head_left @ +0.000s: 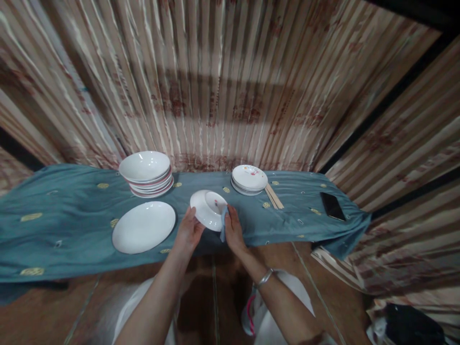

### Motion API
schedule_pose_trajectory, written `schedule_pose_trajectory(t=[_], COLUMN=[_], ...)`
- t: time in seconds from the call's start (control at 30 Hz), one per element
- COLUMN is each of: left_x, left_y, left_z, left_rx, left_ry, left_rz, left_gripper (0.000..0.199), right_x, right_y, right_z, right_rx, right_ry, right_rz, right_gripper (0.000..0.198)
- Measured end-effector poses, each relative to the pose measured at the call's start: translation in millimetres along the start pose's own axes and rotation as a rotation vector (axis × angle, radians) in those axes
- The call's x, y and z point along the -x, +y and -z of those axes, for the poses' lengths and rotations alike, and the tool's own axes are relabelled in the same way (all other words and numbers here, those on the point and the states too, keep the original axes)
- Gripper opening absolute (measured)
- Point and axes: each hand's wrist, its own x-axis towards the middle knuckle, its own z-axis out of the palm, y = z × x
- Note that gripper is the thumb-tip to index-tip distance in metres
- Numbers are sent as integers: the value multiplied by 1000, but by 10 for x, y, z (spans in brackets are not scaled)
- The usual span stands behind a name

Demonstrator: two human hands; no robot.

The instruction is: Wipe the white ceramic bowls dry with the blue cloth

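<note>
A white plate [204, 211] is held tilted above the near edge of the cloth-covered table, its underside with a small red mark turned towards me. My left hand [189, 227] grips its left rim, thumb on the underside. At the right rim my right hand [233, 228] is closed on a light blue cloth [223, 223], which presses against the plate. Just left of my hands lies a large white oval platter [144, 227]. Behind it stands a stack of white bowls and plates [146, 173]. Small plates with a floral print [249, 178] are stacked beyond my right hand.
Wooden chopsticks [274, 196] lie beside the small plates. A black phone [332, 206] rests near the right end of the table [201, 178], on its teal cloth. Pleated curtains [215, 96] hang close behind. A dark bag-like item [413, 326] is on the floor at lower right.
</note>
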Motion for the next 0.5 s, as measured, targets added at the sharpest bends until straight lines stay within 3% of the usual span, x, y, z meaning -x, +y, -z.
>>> schedule_pose_trajectory(t=[0.23,0.37,0.5], left_x=[-31,-38,-48], left_y=[50,62,60], left_z=[43,69,64], left_rx=[1,-19,-10], left_ry=[10,-7,64], left_rz=[-24,-14,-17], left_gripper=[21,24,25], right_x=[-77,-228,-281], right_y=[45,118,215], right_z=[50,109,93], right_rx=[-10,-86,-152], right_ry=[-29,-35,-27], right_rz=[71,-45,-148], right_gripper=[46,43,42])
